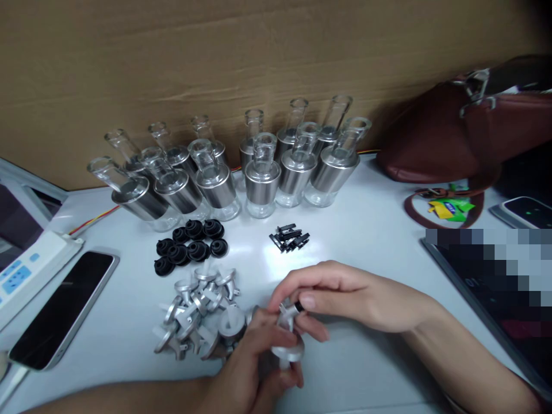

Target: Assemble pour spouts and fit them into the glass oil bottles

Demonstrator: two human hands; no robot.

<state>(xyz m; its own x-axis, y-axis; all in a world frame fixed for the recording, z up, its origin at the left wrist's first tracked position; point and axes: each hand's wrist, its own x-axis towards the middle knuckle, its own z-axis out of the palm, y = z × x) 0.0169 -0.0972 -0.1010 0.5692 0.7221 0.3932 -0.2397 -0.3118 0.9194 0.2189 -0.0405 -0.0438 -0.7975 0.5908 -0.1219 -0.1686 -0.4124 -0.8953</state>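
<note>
My left hand [252, 359] is closed round a silver pourer spout [288, 349] with a round base and a branching top. At the top of that spout, my right hand [353, 296] pinches a small black piece [299, 306] between thumb and fingers, touching the spout's end. Beside my left hand lies a heap of similar silver pourer spouts [185, 316]. Beyond my hands is a little pile of thin black plastic pieces [291, 237]. Several black ribbed stoppers [198, 250] sit together behind the heap.
Two rows of glass bottles with metal sleeves [264, 184] stand along the cardboard wall [259, 52]. On the left are a phone [64, 310] and a power strip [34, 267]. A brown handbag [435, 132], a candy wrapper [451, 208] and a tablet [478, 287] occupy the right.
</note>
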